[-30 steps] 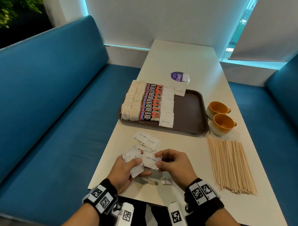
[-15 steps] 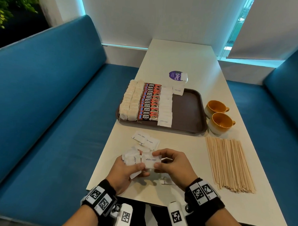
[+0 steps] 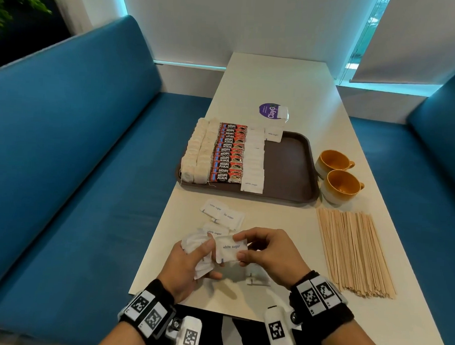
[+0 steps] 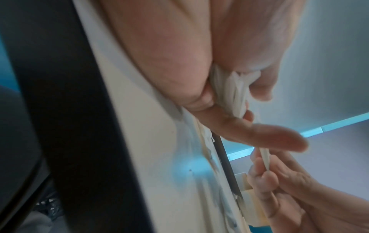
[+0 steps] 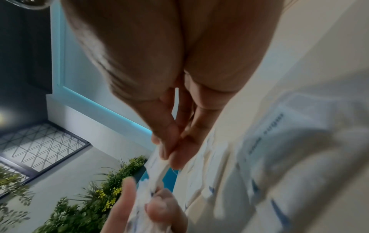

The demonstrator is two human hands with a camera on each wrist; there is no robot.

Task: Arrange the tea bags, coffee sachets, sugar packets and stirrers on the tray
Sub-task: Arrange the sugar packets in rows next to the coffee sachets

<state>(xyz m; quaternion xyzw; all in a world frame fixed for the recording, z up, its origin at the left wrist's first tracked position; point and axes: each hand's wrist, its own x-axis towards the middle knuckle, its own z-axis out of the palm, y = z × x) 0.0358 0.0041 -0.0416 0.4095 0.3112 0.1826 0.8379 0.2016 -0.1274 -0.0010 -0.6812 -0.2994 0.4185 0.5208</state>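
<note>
A brown tray holds rows of tea bags, red coffee sachets and white sugar packets. Near the table's front edge my left hand grips a bunch of sugar packets, seen edge-on in the left wrist view. My right hand pinches one white sugar packet by its right end, level with the left thumb. In the right wrist view that packet hangs from the fingertips. Wooden stirrers lie in a pile to the right.
Loose sugar packets lie between my hands and the tray, and one lies under my right hand. Two yellow cups stand right of the tray. A purple coaster sits behind it. Blue benches flank the table.
The right hand has drawn the single sugar packet slightly apart from the bunch in the left hand. The head view has tilted a little. The tray's contents are unchanged.
</note>
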